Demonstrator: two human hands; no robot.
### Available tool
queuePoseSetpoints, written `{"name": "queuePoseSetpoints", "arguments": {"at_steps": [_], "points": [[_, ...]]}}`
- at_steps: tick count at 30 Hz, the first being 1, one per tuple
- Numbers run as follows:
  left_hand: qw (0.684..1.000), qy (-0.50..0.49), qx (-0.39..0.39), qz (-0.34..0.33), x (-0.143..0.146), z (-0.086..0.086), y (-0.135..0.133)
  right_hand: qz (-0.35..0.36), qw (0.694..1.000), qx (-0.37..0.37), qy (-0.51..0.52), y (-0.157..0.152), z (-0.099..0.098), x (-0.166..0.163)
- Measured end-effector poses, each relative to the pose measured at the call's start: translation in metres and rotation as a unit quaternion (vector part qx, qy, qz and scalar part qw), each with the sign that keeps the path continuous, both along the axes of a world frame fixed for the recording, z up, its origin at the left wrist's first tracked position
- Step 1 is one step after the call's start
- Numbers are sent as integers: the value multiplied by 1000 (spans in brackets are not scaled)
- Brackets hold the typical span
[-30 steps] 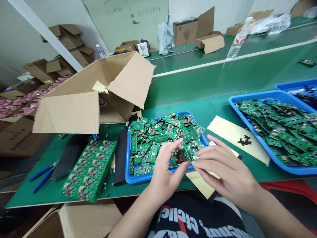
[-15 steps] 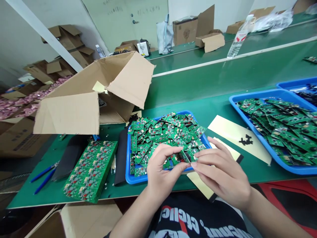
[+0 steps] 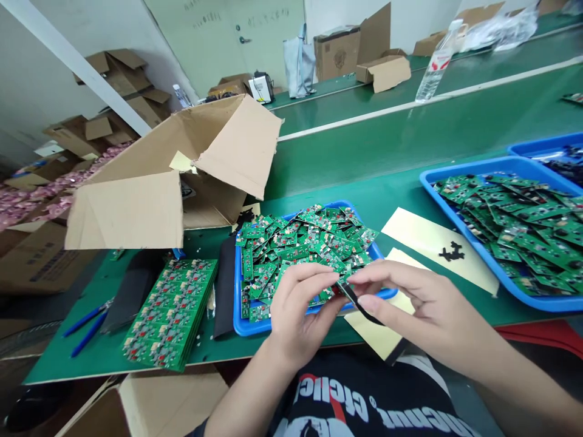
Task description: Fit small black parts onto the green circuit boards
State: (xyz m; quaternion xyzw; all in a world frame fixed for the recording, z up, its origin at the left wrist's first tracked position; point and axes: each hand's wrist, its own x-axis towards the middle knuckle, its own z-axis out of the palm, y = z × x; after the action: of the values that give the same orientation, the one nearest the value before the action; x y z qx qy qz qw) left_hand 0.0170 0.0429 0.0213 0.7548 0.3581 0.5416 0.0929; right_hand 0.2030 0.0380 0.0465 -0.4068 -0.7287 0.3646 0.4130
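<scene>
Above the front of a blue tray (image 3: 241, 328) heaped with small green circuit boards (image 3: 296, 243), my two hands meet. My left hand (image 3: 303, 312) is closed, pinching a small circuit board that is mostly hidden by the fingers. A thin black strip (image 3: 354, 298) runs from that board toward my right hand (image 3: 410, 297), whose thumb and index finger are closed on it. The strip's near end hangs out below the right thumb. Just under the right hand lie pale yellow backing sheets (image 3: 371, 337), one with a black edge.
To the left are a stack of uncut board panels (image 3: 170, 312), blue-handled pliers (image 3: 88, 328) and an open cardboard box (image 3: 127, 209). On the right, small black pieces (image 3: 452, 251) lie on a yellow sheet (image 3: 423, 233) beside another blue tray (image 3: 510, 285) of boards. A bottle (image 3: 437, 64) stands behind.
My right hand has turned and its thumb and index finger now grip the black strip, which shows longer between the hands. My left hand stays nearly in place with the board.
</scene>
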Motion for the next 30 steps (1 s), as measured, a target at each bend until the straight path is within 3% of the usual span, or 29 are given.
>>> {"name": "queuePoseSetpoints", "arguments": {"at_steps": [4, 7, 11, 16, 22, 30], "points": [[996, 61, 47, 36, -3, 3, 0, 62, 983, -132, 110, 5, -7, -5], [992, 93, 77, 33, -8, 4, 2, 108, 961, -190, 171, 9, -11, -5], [987, 112, 110, 32, -14, 0, 2, 127, 947, -230, 185, 10, -8, -3], [983, 100, 148, 36, -14, -6, 2, 178, 897, -349, 203, 7, 0, -1], [978, 102, 172, 52, -10, 0, 2, 170, 880, -405, 182, 13, 4, -2], [979, 113, 170, 26, -11, 3, 1, 206, 853, -451, 162, 25, 8, -3]]}}
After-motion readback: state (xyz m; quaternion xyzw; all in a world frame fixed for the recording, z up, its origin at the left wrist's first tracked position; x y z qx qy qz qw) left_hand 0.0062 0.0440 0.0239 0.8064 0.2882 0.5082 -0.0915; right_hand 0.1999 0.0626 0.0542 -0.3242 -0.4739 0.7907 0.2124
